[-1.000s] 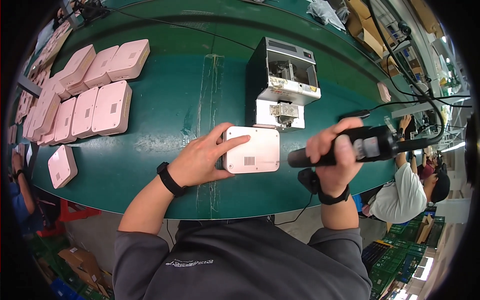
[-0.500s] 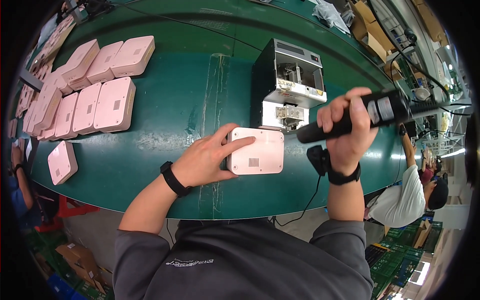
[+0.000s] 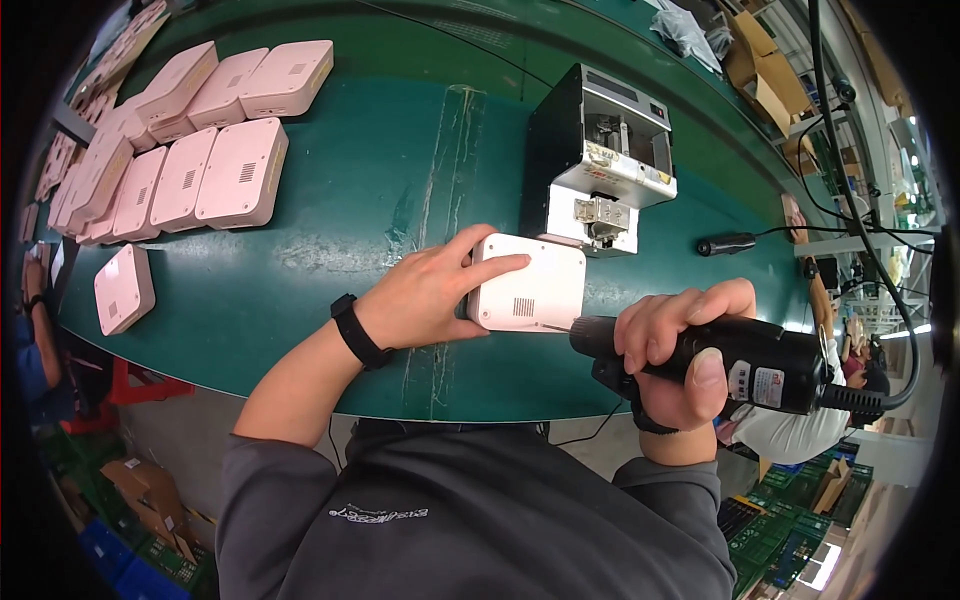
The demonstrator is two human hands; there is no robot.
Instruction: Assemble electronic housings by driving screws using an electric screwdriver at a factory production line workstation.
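By pink case (image 3: 532, 288), screwdriver (image 3: 750, 345) in right hand (image 3: 672, 395) now lower.

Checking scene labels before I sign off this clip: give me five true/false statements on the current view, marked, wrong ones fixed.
1. The person's left hand holds a pink box on the green table. True.
2. The right hand is empty. False: the right hand grips a black power screwdriver.
3. A black-and-silver machine stands on the table beyond the held box. True.
4. The group of other pink boxes lies to the right of the machine. False: the group of other pink boxes lies at the left of the table.
5. A cable runs from the rear of the screwdriver. True.
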